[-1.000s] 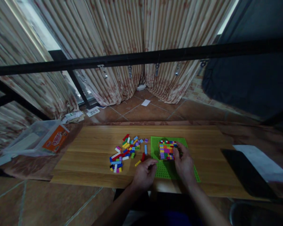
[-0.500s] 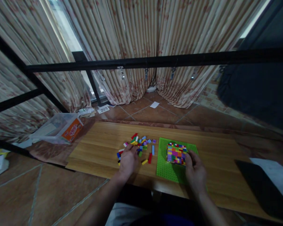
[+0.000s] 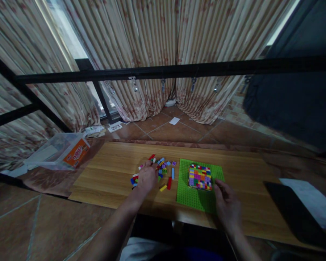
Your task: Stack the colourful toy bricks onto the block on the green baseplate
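Observation:
My left hand (image 3: 147, 176) reaches over a loose pile of colourful building bricks (image 3: 163, 166), its fingers stretched in among them and covering part of the pile. No brick can be made out in its grasp. A block of many-coloured bricks (image 3: 200, 177) stands on a green studded baseplate (image 3: 184, 195). Just right of that block is my right hand (image 3: 228, 199), with thumb and fingers loosely curled, apart, and nothing visible between them. A red brick (image 3: 169, 183), a light blue brick (image 3: 173, 173) and a yellow brick (image 3: 163, 188) lie between the pile and the baseplate.
The wooden table (image 3: 97, 174) carries a black flat panel (image 3: 290, 206) and white paper (image 3: 306, 195) at the right. A clear plastic bin (image 3: 57, 145) with an orange label sits on the floor at left. Behind the table run a black metal rail (image 3: 157, 73) and curtains (image 3: 149, 36).
My right hand has drawn slightly away from the brick block it was touching. My left hand has reached a little farther into the pile. The view has shifted slightly.

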A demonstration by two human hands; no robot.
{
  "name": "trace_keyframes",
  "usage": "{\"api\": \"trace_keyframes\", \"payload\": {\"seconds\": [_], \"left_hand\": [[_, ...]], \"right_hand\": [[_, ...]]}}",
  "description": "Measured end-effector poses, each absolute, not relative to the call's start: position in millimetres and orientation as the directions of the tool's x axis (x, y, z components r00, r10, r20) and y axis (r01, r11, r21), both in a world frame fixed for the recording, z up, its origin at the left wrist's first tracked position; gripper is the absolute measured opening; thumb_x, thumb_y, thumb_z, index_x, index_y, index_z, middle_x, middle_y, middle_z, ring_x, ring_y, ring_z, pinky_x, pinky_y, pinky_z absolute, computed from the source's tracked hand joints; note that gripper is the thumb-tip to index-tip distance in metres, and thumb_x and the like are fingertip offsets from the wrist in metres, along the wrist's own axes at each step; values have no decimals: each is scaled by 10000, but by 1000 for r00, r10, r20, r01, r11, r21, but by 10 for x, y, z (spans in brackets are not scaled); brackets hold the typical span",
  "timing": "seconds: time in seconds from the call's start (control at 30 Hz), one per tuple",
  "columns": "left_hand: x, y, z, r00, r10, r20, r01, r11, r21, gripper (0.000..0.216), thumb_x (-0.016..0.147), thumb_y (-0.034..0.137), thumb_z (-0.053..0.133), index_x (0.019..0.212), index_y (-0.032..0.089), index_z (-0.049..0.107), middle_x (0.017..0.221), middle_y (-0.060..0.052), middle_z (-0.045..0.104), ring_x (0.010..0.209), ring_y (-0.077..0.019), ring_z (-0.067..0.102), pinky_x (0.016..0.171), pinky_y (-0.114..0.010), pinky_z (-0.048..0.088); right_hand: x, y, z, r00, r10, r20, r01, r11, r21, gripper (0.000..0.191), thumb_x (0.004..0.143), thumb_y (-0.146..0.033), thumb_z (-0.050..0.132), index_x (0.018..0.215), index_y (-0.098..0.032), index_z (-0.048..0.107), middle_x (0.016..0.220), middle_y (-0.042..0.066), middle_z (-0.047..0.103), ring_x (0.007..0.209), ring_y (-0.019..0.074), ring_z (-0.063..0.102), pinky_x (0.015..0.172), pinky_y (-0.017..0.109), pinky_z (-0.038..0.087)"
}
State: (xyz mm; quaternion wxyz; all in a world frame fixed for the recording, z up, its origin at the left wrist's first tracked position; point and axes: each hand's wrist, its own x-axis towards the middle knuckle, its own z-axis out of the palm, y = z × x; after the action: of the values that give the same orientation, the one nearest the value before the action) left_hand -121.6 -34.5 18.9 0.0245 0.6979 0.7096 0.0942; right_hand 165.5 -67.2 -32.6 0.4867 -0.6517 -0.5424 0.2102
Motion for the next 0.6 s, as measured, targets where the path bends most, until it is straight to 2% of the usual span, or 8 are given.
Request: {"api": "trace_keyframes", "payload": {"seconds": [0.17, 0.3, 0.43, 0.53, 0.6], "left_hand": [[-1199, -283, 180, -13, 995, 99, 984, -4, 178, 214, 853, 227, 475, 942, 195, 667, 1055, -81, 616, 953, -219, 582, 845, -335, 454], [-1200, -288, 216, -29, 985, 168, 967, -15, 255, 176, 838, 208, 498, 902, 182, 660, 1055, -92, 626, 969, -223, 590, 856, -337, 453], [-991, -465, 351, -25, 975, 221, 880, -83, 468, 197, 867, 235, 476, 962, 185, 641, 980, -74, 661, 877, -195, 620, 796, -308, 469], [-681, -663, 455, 189, 978, 93, 722, -203, 661, 184, 871, 233, 471, 923, 216, 647, 839, -14, 684, 757, -153, 629, 716, -257, 471], [-488, -768, 485, 272, 961, 37, 620, -205, 758, 189, 866, 215, 469, 899, 221, 655, 833, -2, 689, 754, -137, 631, 701, -233, 467]], "right_hand": [[1648, -712, -292, 323, 911, 259, 504, 66, -861, 391, 825, -466, 504, 1021, -167, 661, 1023, 116, 647, 921, 246, 603, 825, 408, 460], [1662, -751, -198, 350, 895, 276, 489, 77, -869, 359, 825, -449, 520, 998, -168, 663, 1008, 108, 651, 923, 240, 604, 833, 404, 463], [1547, -846, -19, 339, 899, 276, 451, 102, -887, 317, 846, -429, 519, 986, -185, 665, 1005, 95, 663, 896, 223, 616, 809, 381, 481], [1358, -949, 127, 214, 943, 256, 396, 156, -905, 273, 876, -396, 503, 999, -218, 671, 1012, 74, 673, 947, 211, 620, 850, 365, 478], [1245, -1017, 190, 79, 969, 235, 376, 190, -907, 253, 890, -368, 500, 1033, -244, 668, 1031, 60, 669, 967, 197, 621, 864, 345, 478]]}}
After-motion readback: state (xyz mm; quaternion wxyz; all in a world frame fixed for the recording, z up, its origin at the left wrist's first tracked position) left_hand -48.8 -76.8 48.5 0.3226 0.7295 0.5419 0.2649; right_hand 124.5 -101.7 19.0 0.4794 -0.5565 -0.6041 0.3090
